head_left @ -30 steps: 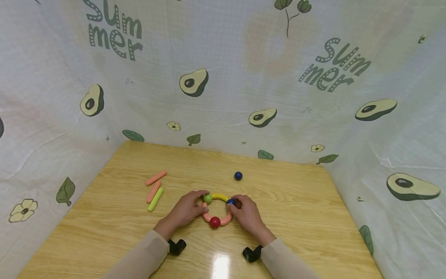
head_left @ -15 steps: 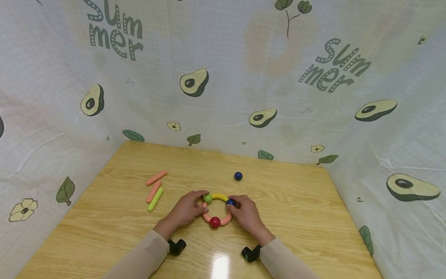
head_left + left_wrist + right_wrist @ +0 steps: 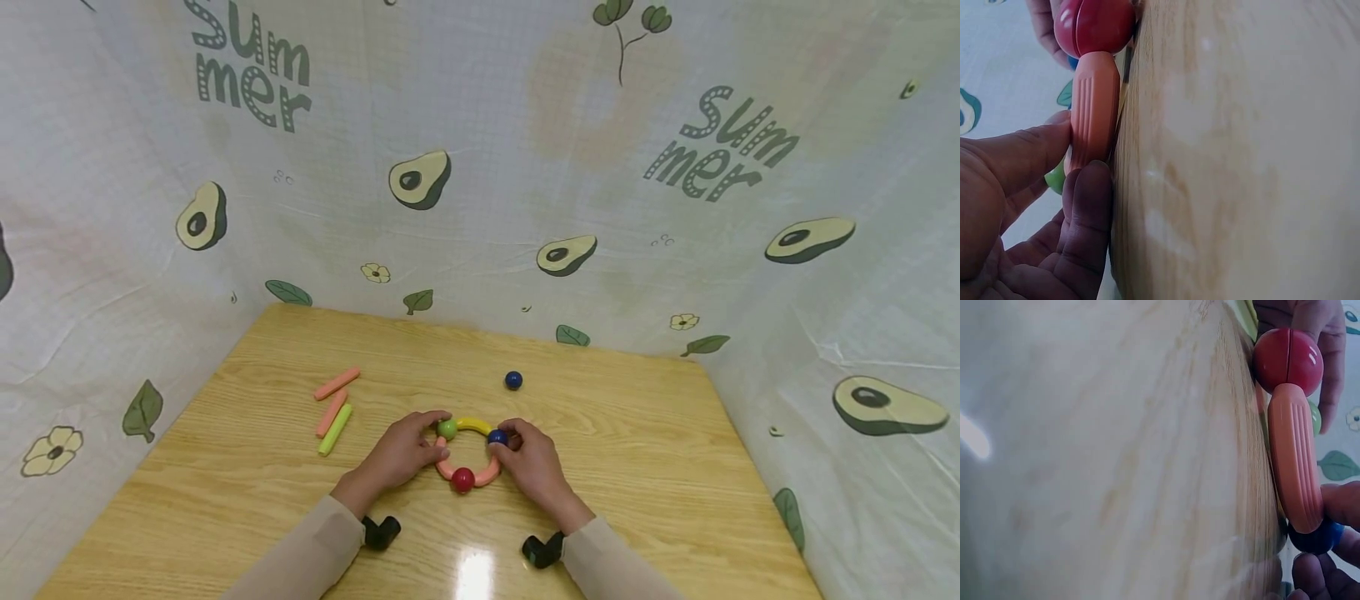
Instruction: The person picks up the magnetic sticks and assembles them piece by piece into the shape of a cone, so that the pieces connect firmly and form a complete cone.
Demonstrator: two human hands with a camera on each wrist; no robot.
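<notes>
A ring of curved rods and balls lies on the table in the head view. Its far side is a yellow curved rod (image 3: 472,425) between a green ball (image 3: 447,429) and a blue ball (image 3: 497,437). Nearest me is a red ball (image 3: 462,479), touching a left salmon rod (image 3: 1094,106) and a right salmon rod (image 3: 1294,456). My left hand (image 3: 402,448) pinches the ring where the left salmon rod meets the green ball. On the other side, my right hand (image 3: 538,467) holds the blue ball beside the right salmon rod's end. Fingers partly cover both joints.
Behind the ring sits a loose blue ball (image 3: 513,380). To the left lie two straight salmon sticks, the far stick (image 3: 337,383) and the near stick (image 3: 331,413), beside a yellow-green stick (image 3: 335,430). Printed cloth (image 3: 480,208) surrounds the wooden table (image 3: 637,433).
</notes>
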